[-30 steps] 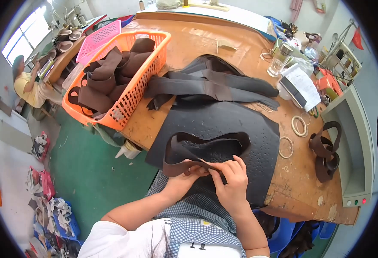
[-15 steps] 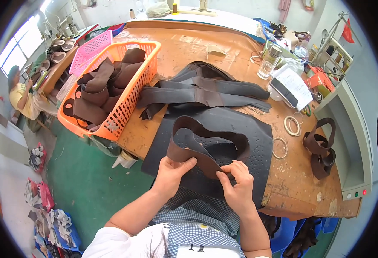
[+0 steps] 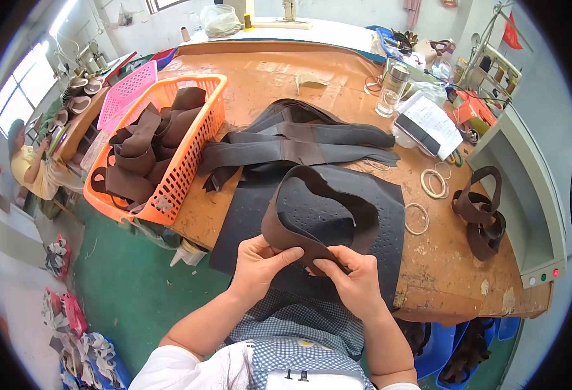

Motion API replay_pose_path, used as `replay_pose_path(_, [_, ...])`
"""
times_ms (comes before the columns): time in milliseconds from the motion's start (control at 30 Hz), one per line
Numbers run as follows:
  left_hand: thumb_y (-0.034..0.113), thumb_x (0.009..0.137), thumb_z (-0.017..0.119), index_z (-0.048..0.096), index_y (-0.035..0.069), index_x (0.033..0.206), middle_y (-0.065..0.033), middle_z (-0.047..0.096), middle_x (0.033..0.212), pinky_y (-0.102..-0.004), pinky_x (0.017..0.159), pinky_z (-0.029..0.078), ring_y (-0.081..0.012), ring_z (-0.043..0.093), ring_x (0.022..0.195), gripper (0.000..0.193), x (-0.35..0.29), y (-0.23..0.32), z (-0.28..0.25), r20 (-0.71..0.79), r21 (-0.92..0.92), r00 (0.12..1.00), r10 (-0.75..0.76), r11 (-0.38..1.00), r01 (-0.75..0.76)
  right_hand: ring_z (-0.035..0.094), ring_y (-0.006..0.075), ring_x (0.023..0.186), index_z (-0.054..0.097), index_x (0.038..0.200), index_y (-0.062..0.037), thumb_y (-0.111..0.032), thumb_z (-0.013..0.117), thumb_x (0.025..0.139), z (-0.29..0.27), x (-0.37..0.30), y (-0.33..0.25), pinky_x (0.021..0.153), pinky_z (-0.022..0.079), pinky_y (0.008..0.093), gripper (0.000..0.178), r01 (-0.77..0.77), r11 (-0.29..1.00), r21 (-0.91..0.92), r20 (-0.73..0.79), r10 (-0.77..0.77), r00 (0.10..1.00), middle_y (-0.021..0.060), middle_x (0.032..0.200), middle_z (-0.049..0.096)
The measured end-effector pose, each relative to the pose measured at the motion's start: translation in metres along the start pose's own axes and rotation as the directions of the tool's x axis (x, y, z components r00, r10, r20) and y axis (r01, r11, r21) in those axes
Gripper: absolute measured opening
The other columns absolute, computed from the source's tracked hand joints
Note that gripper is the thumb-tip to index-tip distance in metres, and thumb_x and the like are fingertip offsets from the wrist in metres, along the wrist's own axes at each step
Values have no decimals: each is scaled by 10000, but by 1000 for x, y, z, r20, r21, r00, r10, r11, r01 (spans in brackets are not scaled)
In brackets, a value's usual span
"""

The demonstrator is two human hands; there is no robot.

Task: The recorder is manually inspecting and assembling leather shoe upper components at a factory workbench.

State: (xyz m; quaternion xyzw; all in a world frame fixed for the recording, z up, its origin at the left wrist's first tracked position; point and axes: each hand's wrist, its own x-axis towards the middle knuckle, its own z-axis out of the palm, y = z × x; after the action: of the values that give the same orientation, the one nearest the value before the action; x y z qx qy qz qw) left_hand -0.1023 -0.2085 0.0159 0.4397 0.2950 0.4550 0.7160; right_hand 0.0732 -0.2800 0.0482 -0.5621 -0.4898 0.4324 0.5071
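Both my hands hold a wide brown strip, which looks like leather and curves into a loop above a dark perforated mat. My left hand pinches its near edge, thumb on top. Close beside it, my right hand grips the same strip between thumb and fingers. Beyond the loop lies a stack of long black and brown strips. More brown loops fill an orange plastic basket at the left. On the table's right side stand further brown loops.
A pink basket stands behind the orange one. Cream rings, a glass jar, a phone and papers lie at the right. A grey machine frame edges the table. A person sits far left.
My right hand has come nearer to my left along the strip, and the loop's left side has risen. The whole view has shifted slightly.
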Motion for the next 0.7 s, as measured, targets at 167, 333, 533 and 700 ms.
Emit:
replay_pose_path(167, [-61,854,724,710,-22,1039,-105,738,1017,-305,858,566,-161,700,909,189,1,-1,1,-12,-5,1000,-7,1000,7,712,119,784,704,1038,69,-22,664,926,2,-3,8,707,561,239,150,53,998,-39,-38,-54,998,110,860,756])
replay_pose_path(333, [-2,863,757,718,-12,1046,-77,742,988,-273,821,553,-120,684,876,187,2,0,3,-27,24,998,-57,998,58,702,102,748,704,1042,59,-40,669,927,1,-4,8,644,541,232,156,67,997,-27,-34,-68,997,111,838,757])
replay_pose_path(533, [-42,864,725,706,-25,1046,-100,739,1000,-299,839,575,-148,697,887,184,-4,-4,6,11,96,998,-56,994,54,651,66,722,717,977,70,-40,692,921,2,1,-4,650,524,215,125,39,991,-132,-102,-53,993,66,810,740])
replay_pose_path(700, [11,874,751,712,-11,1054,-57,738,978,-242,830,542,-95,670,881,186,5,7,2,-28,70,1000,5,998,-3,639,55,683,718,947,66,-51,705,914,2,-1,3,609,511,208,121,35,994,-103,-128,-48,991,61,768,732])
